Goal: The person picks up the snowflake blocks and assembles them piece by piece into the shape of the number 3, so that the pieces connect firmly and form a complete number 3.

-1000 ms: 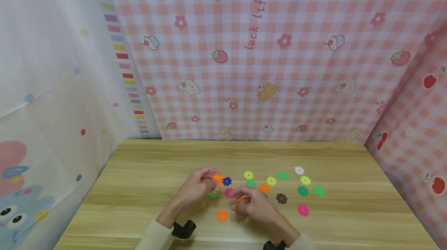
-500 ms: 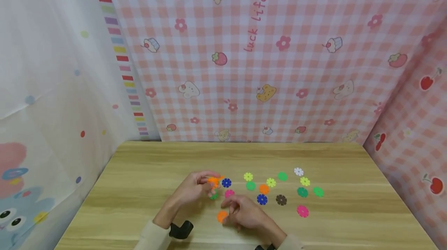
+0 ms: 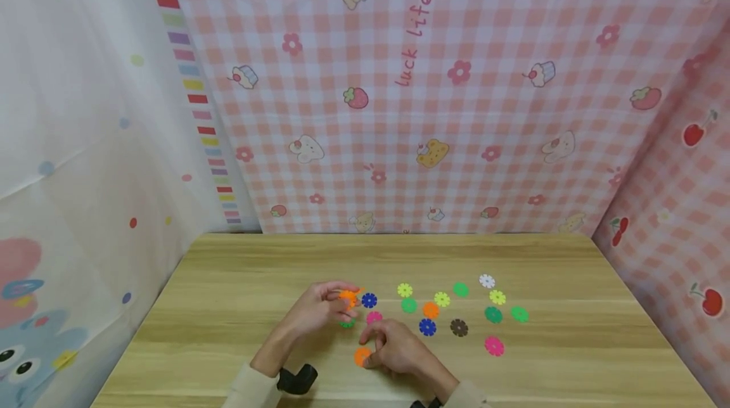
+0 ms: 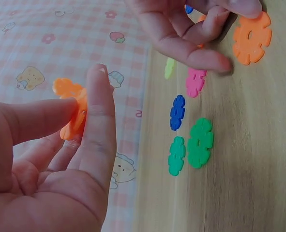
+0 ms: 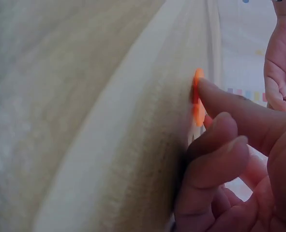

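My left hand (image 3: 322,310) pinches orange slotted flower-shaped plastic discs (image 4: 75,113) between thumb and fingers, above the table. They look like two pieces joined at an angle. My right hand (image 3: 396,348) is low over the table, its thumb on the edge of another orange disc (image 4: 251,41) that lies flat. The right index finger is lifted off this disc, and the other fingers bend beneath the palm. Near the left hand lie a blue disc (image 3: 369,300), a pink disc (image 3: 374,317) and green discs (image 4: 201,143), partly hidden by that hand in the head view.
To the right, several more discs are spread over the wooden table (image 3: 256,256), among them a brown disc (image 3: 459,327), a white disc (image 3: 487,281), a pink disc (image 3: 494,346) and a second blue disc (image 3: 428,327). A checked curtain (image 3: 353,161) hangs behind.
My right hand moved left and toward me, from beside the pink disc to the flat orange disc, uncovering a blue disc. The orange piece it held earlier no longer shows there. The left hand shifted slightly left.
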The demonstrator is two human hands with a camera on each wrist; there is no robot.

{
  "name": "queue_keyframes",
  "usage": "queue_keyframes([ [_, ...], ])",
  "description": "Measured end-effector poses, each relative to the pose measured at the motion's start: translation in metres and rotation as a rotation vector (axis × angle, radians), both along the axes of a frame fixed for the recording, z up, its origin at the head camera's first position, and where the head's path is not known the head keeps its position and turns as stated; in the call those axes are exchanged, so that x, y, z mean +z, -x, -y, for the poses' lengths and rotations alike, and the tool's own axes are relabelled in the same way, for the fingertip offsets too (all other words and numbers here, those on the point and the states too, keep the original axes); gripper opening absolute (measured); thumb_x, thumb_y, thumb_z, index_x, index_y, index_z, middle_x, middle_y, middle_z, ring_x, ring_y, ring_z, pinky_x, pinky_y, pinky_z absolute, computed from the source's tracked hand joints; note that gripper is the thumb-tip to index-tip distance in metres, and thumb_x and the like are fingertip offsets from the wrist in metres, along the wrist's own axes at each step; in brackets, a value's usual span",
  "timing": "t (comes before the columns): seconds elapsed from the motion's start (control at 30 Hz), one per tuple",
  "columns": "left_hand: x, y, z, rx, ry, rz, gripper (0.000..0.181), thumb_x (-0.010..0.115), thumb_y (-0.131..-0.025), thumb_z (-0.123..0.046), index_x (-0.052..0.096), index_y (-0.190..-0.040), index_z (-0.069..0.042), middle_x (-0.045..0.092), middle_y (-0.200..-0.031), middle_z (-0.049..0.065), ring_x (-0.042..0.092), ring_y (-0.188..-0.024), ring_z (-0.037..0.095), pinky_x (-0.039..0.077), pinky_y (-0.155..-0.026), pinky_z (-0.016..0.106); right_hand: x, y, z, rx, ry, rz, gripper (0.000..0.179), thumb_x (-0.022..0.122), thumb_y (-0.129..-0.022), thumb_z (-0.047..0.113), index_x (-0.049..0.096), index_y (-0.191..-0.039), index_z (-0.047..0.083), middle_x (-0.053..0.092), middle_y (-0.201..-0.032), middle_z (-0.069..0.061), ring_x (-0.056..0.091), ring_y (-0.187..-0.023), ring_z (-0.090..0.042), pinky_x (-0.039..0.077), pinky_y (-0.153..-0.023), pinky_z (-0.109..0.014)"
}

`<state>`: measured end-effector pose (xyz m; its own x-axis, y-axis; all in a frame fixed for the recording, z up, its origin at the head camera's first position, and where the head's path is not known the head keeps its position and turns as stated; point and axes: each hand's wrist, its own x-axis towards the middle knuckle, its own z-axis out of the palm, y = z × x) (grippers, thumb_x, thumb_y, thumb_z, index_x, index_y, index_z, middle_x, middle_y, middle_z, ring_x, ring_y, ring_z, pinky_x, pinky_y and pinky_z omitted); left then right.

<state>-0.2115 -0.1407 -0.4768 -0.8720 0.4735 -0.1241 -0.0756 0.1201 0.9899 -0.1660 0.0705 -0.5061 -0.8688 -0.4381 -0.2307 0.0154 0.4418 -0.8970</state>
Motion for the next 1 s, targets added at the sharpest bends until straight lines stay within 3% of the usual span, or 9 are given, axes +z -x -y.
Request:
queue_keyframes([
  [0.13, -0.002, 0.001, 0.002, 0.023, -0.021, 0.032, 0.038, 0.058, -0.095, -0.002, 0.057, -0.132, 0.003, 0.066, -0.111, 0.032, 0.068, -0.1, 0.041, 0.057, -0.089, 0.044, -0.001, -0.001, 0.0, -0.012, -0.004, -0.008, 0.024, 0.082, -0.074, -0.003, 0.068, -0.09, 0.009, 0.049, -0.059, 0.003, 0.045, -0.043, -0.008, 0.034, -0.038, -0.017],
  [0.4, -0.002, 0.002, -0.002, 0.058, -0.084, 0.091, 0.045, 0.067, -0.095, -0.015, 0.055, -0.135, 0.0, 0.065, -0.118, 0.029, 0.068, -0.105, 0.036, 0.058, -0.087, 0.034, 0.001, -0.004, 0.001, -0.007, -0.06, -0.104, 0.028, 0.084, -0.071, -0.001, 0.061, -0.084, 0.008, 0.048, -0.066, 0.002, 0.044, -0.059, -0.012, 0.034, -0.052, -0.022],
  [0.57, -0.002, 0.002, -0.007, 0.088, -0.076, 0.094, 0.046, 0.069, -0.094, -0.022, 0.057, -0.133, -0.001, 0.066, -0.119, 0.026, 0.07, -0.098, 0.029, 0.058, -0.084, 0.032, 0.003, -0.008, -0.002, -0.01, 0.029, -0.033, 0.024, 0.078, -0.076, -0.006, 0.058, -0.084, 0.004, 0.054, -0.07, -0.001, 0.053, -0.059, -0.013, 0.045, -0.051, -0.021],
  [0.7, -0.001, 0.002, -0.013, 0.1, -0.053, 0.083, 0.045, 0.07, -0.093, -0.026, 0.059, -0.129, -0.002, 0.069, -0.111, 0.023, 0.07, -0.092, 0.026, 0.058, -0.084, 0.039, 0.009, -0.007, -0.015, -0.037, 0.11, 0.01, 0.018, 0.073, -0.08, -0.009, 0.058, -0.087, 0.001, 0.058, -0.073, -0.006, 0.061, -0.055, -0.017, 0.055, -0.051, -0.029],
  [0.83, 0.0, 0.002, -0.021, 0.1, -0.041, 0.062, 0.046, 0.071, -0.092, -0.029, 0.06, -0.126, -0.001, 0.072, -0.105, 0.018, 0.07, -0.085, 0.024, 0.058, -0.084, 0.044, 0.02, -0.001, -0.032, -0.082, 0.157, -0.013, 0.016, 0.068, -0.083, -0.008, 0.058, -0.093, -0.001, 0.063, -0.076, -0.008, 0.065, -0.062, -0.02, 0.059, -0.058, -0.033],
  [1.0, 0.002, 0.0, -0.027, 0.113, -0.044, 0.051, 0.042, 0.069, -0.094, -0.03, 0.062, -0.123, 0.0, 0.07, -0.111, 0.019, 0.069, -0.079, 0.021, 0.058, -0.078, 0.039, 0.038, 0.006, -0.049, -0.169, 0.23, -0.079, 0.018, 0.062, -0.088, -0.008, 0.057, -0.105, -0.005, 0.069, -0.083, -0.014, 0.07, -0.072, -0.027, 0.06, -0.066, -0.037],
])
